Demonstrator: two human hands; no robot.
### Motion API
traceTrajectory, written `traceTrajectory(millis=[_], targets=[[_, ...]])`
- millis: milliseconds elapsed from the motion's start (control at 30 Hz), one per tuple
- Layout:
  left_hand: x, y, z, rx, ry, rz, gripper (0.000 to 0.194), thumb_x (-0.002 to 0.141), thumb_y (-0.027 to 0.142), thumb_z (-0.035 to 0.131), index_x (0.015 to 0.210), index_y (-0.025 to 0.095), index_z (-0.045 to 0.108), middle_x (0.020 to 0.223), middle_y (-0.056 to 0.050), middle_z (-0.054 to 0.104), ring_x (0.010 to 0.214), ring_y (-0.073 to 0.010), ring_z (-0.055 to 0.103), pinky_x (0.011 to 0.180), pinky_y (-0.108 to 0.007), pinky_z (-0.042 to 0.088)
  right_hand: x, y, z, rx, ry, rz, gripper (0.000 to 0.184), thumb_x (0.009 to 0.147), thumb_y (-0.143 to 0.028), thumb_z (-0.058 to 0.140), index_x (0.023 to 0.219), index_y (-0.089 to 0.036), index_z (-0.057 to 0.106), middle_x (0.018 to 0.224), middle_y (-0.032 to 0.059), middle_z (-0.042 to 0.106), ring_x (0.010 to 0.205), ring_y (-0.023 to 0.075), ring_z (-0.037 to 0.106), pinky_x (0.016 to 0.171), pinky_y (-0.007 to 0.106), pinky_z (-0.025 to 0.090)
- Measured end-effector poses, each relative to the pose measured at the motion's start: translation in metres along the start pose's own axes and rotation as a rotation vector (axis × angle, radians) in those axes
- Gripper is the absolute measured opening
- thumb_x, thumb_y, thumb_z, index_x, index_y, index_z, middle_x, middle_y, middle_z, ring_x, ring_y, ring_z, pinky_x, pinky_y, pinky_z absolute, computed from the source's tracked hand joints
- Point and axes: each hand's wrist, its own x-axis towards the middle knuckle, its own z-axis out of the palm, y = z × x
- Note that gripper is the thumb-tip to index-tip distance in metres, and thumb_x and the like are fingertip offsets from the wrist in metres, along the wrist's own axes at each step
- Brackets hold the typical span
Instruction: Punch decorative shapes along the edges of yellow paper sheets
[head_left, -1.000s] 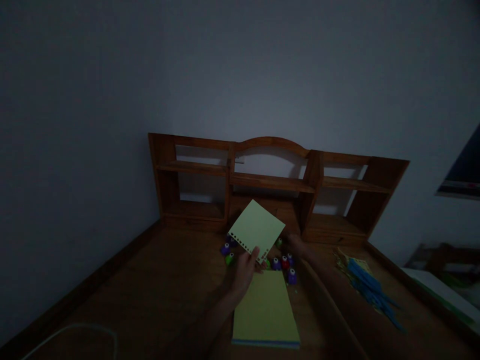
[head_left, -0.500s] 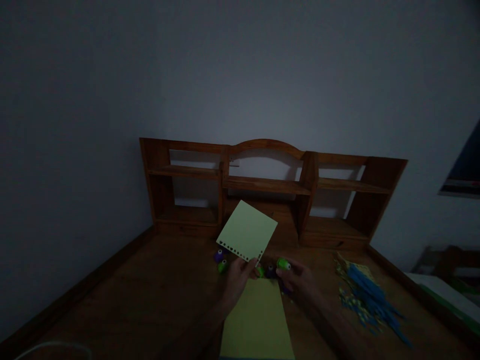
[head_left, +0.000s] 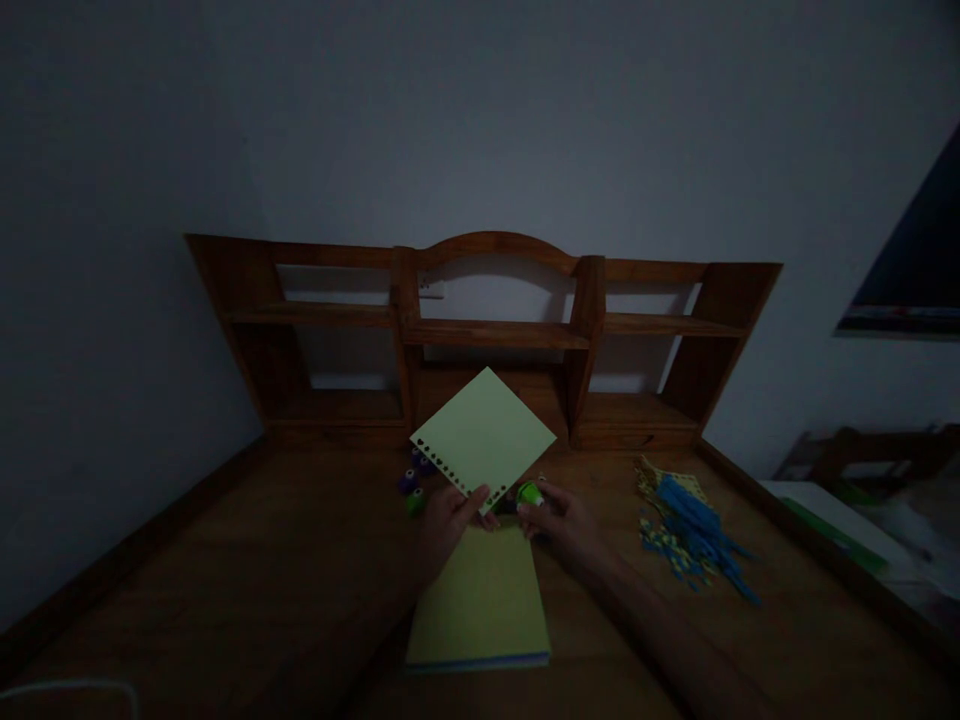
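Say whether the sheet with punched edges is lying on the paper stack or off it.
Off it: the left hand grips the sheet near its lowest corner, beyond the far end of the paper stack.

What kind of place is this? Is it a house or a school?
It looks like a study corner, maybe in a home, but I can't be sure. There's a wooden desk, a low wooden shelf at its back, and a stack of paper.
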Motion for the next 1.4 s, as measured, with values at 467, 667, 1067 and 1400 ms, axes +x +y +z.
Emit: traceTrajectory(millis=[467,667,1067,1400], targets=[[-0.002,-0.008,0.005,-0.074,0.032,0.068,0.033,0.084,0.045,0.056,0.072,0.015,0.063,0.063,-0.005,0.068,0.052,-0.0182,0.062,0.055,-0.027,0.048,-0.002,0.003,0.007,0.069,-0.085,0.005,0.046,0.066,-0.024,0.082,0.106,-0.022,0.061,0.105,0.0046,0.065,0.093,0.0199,0.063,0.085,0.033,0.048],[-0.003,-0.006,0.005,-0.034,0.053,0.089,0.033,0.085,0.045,0.055,0.072,0.016,0.063,0.062,-0.005,0.067,0.054,-0.0185,0.063,0.056,-0.027,0.049,0.000,0.007,0.004,0.046,-0.088,-0.025,0.038,0.069,-0.025,0.080,0.103,-0.021,0.062,0.104,0.0064,0.066,0.087,0.0194,0.063,0.079,0.032,0.050],[-0.001,-0.013,0.004,-0.005,0.069,0.095,0.033,0.083,0.044,0.058,0.072,0.012,0.061,0.062,-0.004,0.066,0.054,-0.0173,0.061,0.053,-0.025,0.047,0.000,0.006,0.005,0.121,-0.041,0.017,0.040,0.061,-0.022,0.085,0.095,-0.021,0.063,0.097,0.0048,0.068,0.084,0.0184,0.063,0.074,0.029,0.048],[-0.004,-0.007,0.006,-0.012,0.058,0.112,0.032,0.084,0.042,0.058,0.071,0.013,0.060,0.060,-0.002,0.064,0.053,-0.0145,0.059,0.053,-0.023,0.045,0.000,0.005,0.004,0.137,-0.068,0.012,0.040,0.062,-0.021,0.085,0.095,-0.020,0.062,0.099,0.0062,0.067,0.087,0.0192,0.063,0.078,0.031,0.047]])
